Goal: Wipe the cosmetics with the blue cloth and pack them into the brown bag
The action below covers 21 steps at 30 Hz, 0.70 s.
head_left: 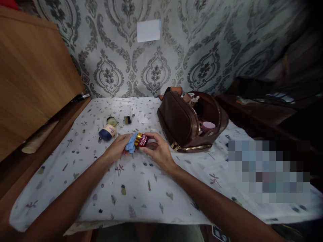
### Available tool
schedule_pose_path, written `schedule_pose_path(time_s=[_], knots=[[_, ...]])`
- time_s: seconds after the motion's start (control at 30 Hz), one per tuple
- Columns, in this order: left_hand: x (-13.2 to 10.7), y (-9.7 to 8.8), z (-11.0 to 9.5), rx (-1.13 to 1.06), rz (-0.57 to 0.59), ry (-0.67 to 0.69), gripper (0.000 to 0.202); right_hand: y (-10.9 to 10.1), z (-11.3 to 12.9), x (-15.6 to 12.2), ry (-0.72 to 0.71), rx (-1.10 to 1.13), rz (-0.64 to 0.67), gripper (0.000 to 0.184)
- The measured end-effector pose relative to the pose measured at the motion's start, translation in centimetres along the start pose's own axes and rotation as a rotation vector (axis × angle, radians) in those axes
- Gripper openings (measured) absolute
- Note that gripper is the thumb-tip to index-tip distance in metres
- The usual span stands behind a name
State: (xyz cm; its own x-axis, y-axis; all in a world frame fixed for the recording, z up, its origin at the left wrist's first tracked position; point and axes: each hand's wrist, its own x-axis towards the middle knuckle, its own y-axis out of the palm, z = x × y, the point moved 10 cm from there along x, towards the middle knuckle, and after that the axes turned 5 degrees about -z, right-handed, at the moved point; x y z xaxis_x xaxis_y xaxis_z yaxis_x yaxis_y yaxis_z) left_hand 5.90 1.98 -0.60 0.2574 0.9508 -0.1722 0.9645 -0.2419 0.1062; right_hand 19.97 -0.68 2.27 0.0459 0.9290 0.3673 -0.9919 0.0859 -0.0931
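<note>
Over the middle of the table, my right hand [160, 151] grips a small red jar [143, 140] with a gold lid, tilted on its side. My left hand [118, 148] is closed around a crumpled light blue cloth [131, 143], which presses against the gold lid end. Beyond my left hand lies a bottle [108, 129] with a dark blue end, a pale label and a greenish part. A tiny dark jar [127, 120] with a yellowish label sits a little farther back. The underside of the cloth is hidden by my fingers.
A brown leather bag [179, 117] stands unzipped at the back right, with a pink round item [208, 126] and other things inside. A wooden cabinet [37, 77] borders the left. Patterned cloth [136, 188] covers the table. A blurred-out patch lies at the right.
</note>
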Motion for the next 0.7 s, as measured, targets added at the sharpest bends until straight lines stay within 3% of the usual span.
schedule_pose_path(time_s=[0.13,0.23,0.5,0.7], knots=[[-0.3,0.8,0.6,-0.093,0.023,-0.067,0.049,-0.9,1.2,-0.1,-0.108,-0.207,-0.069,0.047],[-0.3,0.8,0.9,-0.146,0.007,-0.069,0.054,-0.7,1.5,-0.2,-0.153,-0.297,-0.038,0.051],[-0.1,-0.6,0.4,0.063,-0.093,0.041,0.052,0.3,1.3,-0.1,-0.139,-0.246,0.092,0.043],[-0.1,-1.3,-0.4,0.027,-0.160,0.094,0.046,1.0,0.6,-0.1,-0.110,-0.255,0.171,0.052]])
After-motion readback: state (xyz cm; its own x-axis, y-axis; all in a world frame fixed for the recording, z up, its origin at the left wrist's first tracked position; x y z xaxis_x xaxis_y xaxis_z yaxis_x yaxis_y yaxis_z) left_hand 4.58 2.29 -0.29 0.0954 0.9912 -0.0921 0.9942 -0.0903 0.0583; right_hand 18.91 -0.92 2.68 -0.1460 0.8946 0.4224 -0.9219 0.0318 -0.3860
